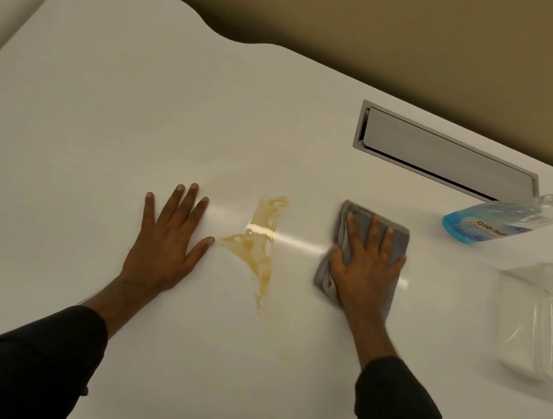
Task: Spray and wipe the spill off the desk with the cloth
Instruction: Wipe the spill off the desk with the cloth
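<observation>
A yellow-orange spill (259, 245) lies in streaks on the white desk (108, 104), between my two hands. My right hand (365, 267) presses flat on a folded grey cloth (399, 239), just right of the spill. My left hand (167, 231) rests flat on the desk with fingers spread and holds nothing; its thumb tip almost touches the spill's left end. A clear spray bottle (494, 220) with blue liquid and a blue collar stands at the right, beyond the cloth.
A grey cable-slot flap (447, 153) is set into the desk at the back right. A clear plastic container (538, 321) sits at the right edge. The desk's far edge curves against a tan wall (359, 19).
</observation>
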{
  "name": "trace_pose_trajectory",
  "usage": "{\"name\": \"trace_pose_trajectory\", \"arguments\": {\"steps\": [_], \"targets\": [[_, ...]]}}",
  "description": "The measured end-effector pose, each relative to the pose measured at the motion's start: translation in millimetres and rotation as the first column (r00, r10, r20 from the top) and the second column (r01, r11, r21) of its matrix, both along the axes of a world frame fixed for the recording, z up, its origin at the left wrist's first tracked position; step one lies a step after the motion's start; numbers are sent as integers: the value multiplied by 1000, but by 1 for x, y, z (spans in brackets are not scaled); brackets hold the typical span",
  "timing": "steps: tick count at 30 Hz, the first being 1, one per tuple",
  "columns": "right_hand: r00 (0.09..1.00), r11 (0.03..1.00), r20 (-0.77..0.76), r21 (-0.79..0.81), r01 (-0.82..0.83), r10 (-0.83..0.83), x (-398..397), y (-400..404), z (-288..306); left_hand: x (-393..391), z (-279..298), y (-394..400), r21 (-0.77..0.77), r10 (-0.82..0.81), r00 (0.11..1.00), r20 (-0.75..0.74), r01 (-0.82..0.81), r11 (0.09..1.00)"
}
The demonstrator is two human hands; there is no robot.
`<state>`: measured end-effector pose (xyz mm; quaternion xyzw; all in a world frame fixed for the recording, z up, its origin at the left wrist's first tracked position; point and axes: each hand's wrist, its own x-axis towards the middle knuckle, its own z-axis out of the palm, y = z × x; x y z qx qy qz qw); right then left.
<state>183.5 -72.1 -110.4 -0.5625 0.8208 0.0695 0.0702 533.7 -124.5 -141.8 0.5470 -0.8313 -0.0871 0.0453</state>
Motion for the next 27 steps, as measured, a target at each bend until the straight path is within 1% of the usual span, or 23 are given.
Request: {"name": "trace_pose_trajectory", "arguments": {"steps": [2, 5, 8, 10, 12, 14, 17, 19, 20, 21, 23, 27], "targets": [[999, 999, -12, -13, -33, 33, 23, -32, -3, -1, 1, 0, 2, 0, 1000, 7, 0, 1000], [980, 979, -2, -25, -201, 201, 69, -36, -6, -1, 3, 1, 15, 4, 1000, 11, -4, 1000], [924, 924, 56, -66, -375, 379, 96, 12, -13, -1, 3, 1, 22, 2, 1000, 16, -2, 1000], [891, 895, 84, -77, -440, 446, 92, 56, -16, 0, 3, 1, 22, 1, 1000, 22, -2, 1000], [894, 901, 115, -89, -425, 433, 69, 85, -15, 0, 2, 0, 22, 5, 1000, 21, -6, 1000], [920, 925, 107, -79, -371, 378, 41, 87, -8, 0, 2, 0, 27, 7, 1000, 7, -7, 1000], [971, 971, 48, -59, -232, 235, 13, 48, -2, 0, 3, 0, 32, 4, 1000, -2, -4, 999], [990, 989, 7, -48, -140, 141, 16, 6, 0, -1, 5, 0, 38, 7, 1000, 6, -7, 999], [991, 990, -16, -38, -132, 132, 24, -13, -1, -1, 6, 0, 41, 8, 1000, 9, -8, 999], [988, 988, -30, -22, -150, 149, 36, -29, -2, -1, 7, 1, 44, 8, 1000, 10, -8, 999], [971, 971, -23, -19, -237, 237, 66, -46, -5, -1, 8, 1, 50, 5, 1000, 9, -6, 999], [909, 909, 54, -95, -407, 413, 105, -24, -13, -1, 8, 1, 53, 6, 1000, 7, -6, 999]]}}
